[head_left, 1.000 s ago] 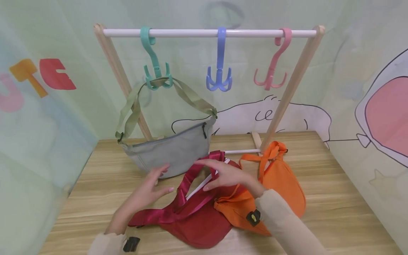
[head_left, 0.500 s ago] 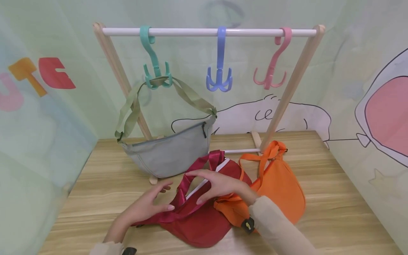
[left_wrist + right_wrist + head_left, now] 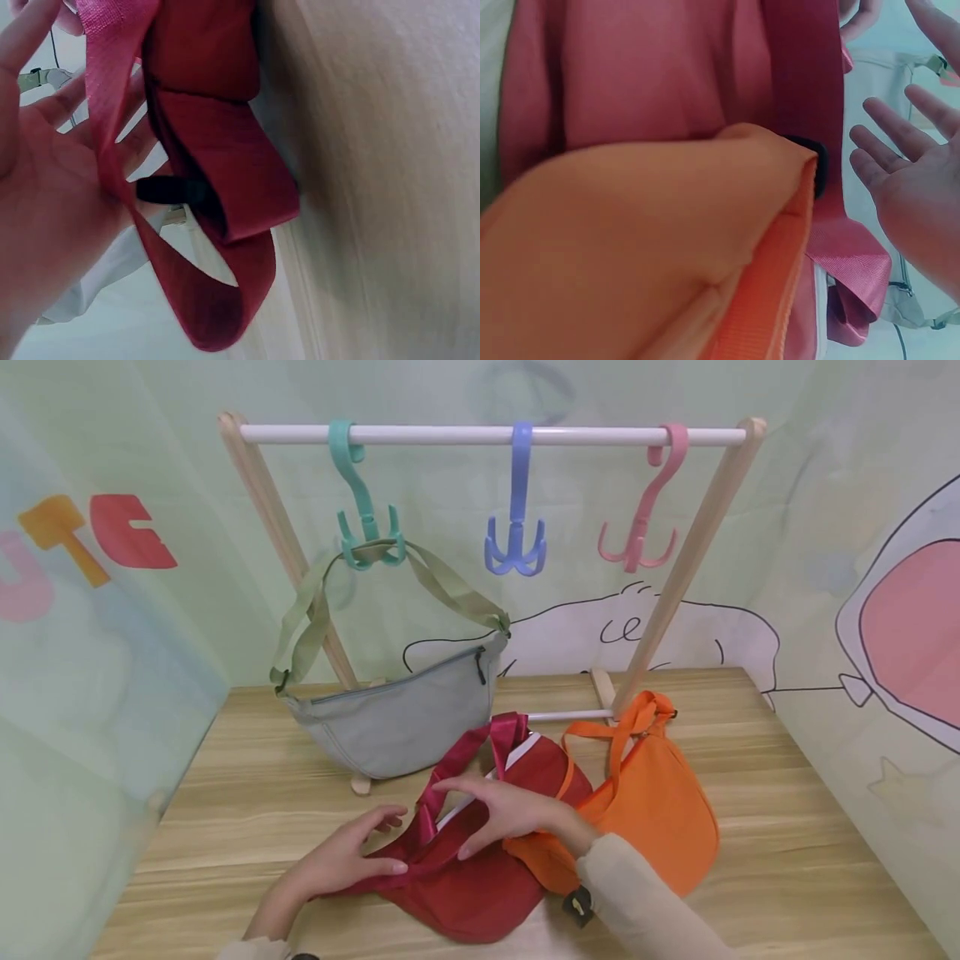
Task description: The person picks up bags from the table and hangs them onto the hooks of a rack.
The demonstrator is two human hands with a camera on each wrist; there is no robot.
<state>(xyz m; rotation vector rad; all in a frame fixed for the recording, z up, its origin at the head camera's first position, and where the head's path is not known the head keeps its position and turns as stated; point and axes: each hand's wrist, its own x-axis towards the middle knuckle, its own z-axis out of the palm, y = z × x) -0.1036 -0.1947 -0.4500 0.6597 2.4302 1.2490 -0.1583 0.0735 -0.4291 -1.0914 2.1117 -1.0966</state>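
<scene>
A dark red sling bag (image 3: 480, 902) with a shiny magenta-red strap lies on the table under both hands. At its left end is my left hand (image 3: 345, 858), fingers spread and thumb over the strap; in the left wrist view the loose strap (image 3: 109, 97) runs across the palm. My right hand (image 3: 502, 810) hovers over the bag's middle, thumb and fingers apart, holding nothing. Beneath the right forearm, an orange sling bag (image 3: 660, 810) overlaps the red one. A grey sling bag (image 3: 405, 718) hangs by its olive strap from the green hook (image 3: 360, 502).
A rack with a white top bar (image 3: 435, 435) and wooden legs stands at the back. From the bar hang a blue hook (image 3: 516, 510) and a pink hook (image 3: 643, 510), neither bearing a bag. A printed cloth wall (image 3: 825, 568) surrounds the wooden table (image 3: 810, 860).
Both hands have come down and nearer to the red bag; the right has shifted slightly left. The left thumb now overlaps the red strap. The bags on the table and the hanging grey one keep their places.
</scene>
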